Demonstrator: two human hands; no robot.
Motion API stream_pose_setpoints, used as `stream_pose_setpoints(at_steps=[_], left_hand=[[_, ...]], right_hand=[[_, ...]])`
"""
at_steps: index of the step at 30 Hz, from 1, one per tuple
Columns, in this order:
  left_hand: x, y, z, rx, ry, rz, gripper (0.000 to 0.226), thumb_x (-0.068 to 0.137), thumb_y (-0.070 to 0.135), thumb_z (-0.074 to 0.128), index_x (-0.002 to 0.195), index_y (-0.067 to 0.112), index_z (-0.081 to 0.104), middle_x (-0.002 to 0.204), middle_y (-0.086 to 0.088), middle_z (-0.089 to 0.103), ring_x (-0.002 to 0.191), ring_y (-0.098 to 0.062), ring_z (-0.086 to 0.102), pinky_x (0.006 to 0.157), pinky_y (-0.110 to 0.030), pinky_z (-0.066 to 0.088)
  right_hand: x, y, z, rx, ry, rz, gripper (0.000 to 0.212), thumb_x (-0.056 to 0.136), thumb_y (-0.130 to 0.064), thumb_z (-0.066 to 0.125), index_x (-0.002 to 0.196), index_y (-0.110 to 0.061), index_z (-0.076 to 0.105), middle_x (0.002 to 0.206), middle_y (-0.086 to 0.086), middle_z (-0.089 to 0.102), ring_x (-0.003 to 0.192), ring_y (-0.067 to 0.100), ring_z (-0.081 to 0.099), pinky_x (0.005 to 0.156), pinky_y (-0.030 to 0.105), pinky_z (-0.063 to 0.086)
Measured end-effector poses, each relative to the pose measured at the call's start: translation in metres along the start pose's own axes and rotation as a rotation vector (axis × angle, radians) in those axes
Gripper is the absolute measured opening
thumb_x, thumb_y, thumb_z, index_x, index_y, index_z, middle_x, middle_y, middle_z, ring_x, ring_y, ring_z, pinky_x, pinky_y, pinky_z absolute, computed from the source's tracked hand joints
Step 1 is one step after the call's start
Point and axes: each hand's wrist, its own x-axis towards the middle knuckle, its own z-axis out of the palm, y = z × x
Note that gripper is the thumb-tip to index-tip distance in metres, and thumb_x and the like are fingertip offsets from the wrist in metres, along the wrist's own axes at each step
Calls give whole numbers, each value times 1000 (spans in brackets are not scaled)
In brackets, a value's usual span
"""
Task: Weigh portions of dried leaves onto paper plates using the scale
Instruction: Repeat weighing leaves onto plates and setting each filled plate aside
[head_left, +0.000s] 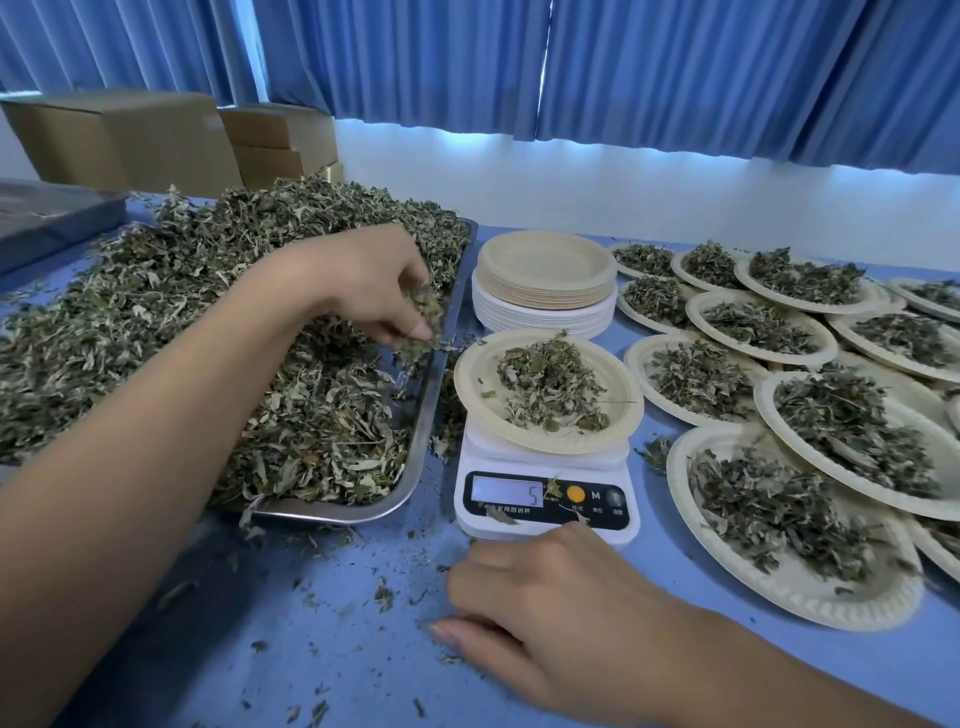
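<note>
Your left hand (363, 291) reaches across your body, forearm low over the metal tray (441, 364), wrist bent down. Its thumb and fingertips pinch a small tuft of dried leaves (423, 317) just above the tray's right rim, close to the paper plate (470, 384) on the scale (545, 499). Your right hand (545, 608) rests knuckles-up on the blue table (311, 597) just in front of the scale, fingers loosely curled and thumb lying flat. Its fingertips are tucked under, but it appears to hold nothing.

The plate sits centred on the white scale with a loose mound of grey-green leaves. The display (532, 494) shows 5, with a few stray leaves lying on the panel. The heaped leaf pile (182, 312) fills the tray to your left. Filled plates (800, 587) overlap on the right, and a stack of empty plates (545, 270) stands behind the scale.
</note>
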Motion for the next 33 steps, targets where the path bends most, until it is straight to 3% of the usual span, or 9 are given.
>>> stream_pose_setpoints(at_steps=[4,7,9,13,17,22,28,30,33], left_hand=[[-3,26,20,-263,42,184,30,75,21,85,102,14,74,86,1,77,79,-14,76,63,-20,59],[-7,39,21,-302,-74,265,47,68,45,86,109,25,74,97,1,77,92,-16,74,76,-30,62],[-8,38,16,-264,-70,278,41,73,53,81,106,29,75,96,4,77,93,-13,73,79,-31,62],[2,19,10,-63,-16,219,18,90,38,72,102,25,75,85,6,75,77,-4,72,71,-27,61],[8,0,10,312,-200,-1,30,82,34,82,106,21,70,91,-1,73,73,-12,67,65,-29,56],[9,-5,23,291,-406,-116,32,81,24,81,106,8,68,60,7,67,59,-10,62,59,-27,54],[-3,-4,16,280,-549,-31,35,75,26,88,99,7,72,91,-7,77,64,-3,64,60,-25,52],[-9,-6,13,245,-604,3,44,70,34,91,102,10,73,96,-1,77,78,-3,69,69,-28,56],[-19,-10,9,199,-642,51,62,56,44,92,107,14,73,105,-2,77,104,-19,71,98,-47,55]], right_hand=[[0,1,2,-17,17,-2,31,107,-44,45,85,-24,54,76,-10,44,65,17,44,54,36,41],[0,2,2,-8,26,-2,32,107,-43,46,84,-22,54,76,-12,36,63,16,40,53,35,40],[0,2,3,-12,29,-2,32,107,-43,45,84,-22,53,77,-13,33,62,18,42,53,37,43],[0,2,3,-10,28,-7,31,107,-44,45,83,-24,50,77,-12,34,62,19,42,54,40,45],[0,2,2,-27,33,-12,30,106,-44,46,83,-25,48,76,-12,36,62,17,39,53,39,43],[-1,3,3,-7,2,-16,32,107,-45,43,85,-23,52,77,-8,46,65,21,48,55,40,44],[0,1,1,-34,7,-30,30,107,-45,43,83,-29,35,76,-10,38,65,23,47,54,41,45],[0,1,1,-37,1,-32,30,107,-45,43,83,-29,34,77,-11,35,64,23,46,54,41,45],[0,1,1,-36,-19,-31,29,107,-46,40,85,-31,30,78,-11,37,67,25,49,56,41,45]])
